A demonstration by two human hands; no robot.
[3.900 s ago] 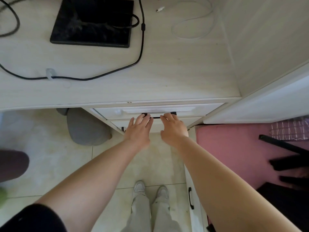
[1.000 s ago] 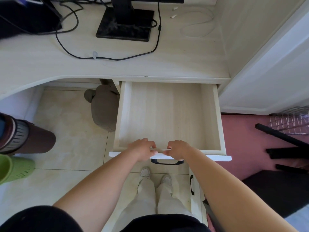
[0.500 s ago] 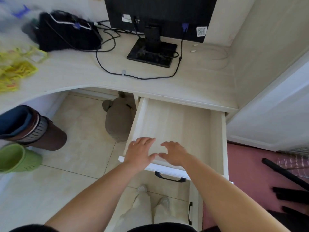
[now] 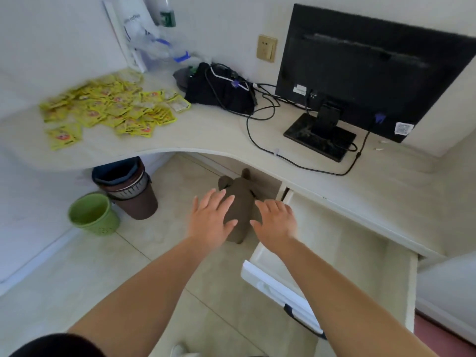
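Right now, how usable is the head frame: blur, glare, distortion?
Head view: motion blur smears the yellow sachets and the left edge of the frame, while the left hand and right hand are only slightly soft. Head view: the wide-angle lens bows the desk edge and leans the monitor. Head view: soft, even light with no hard shadows, and a faint reflection on the screen with no blown glare.
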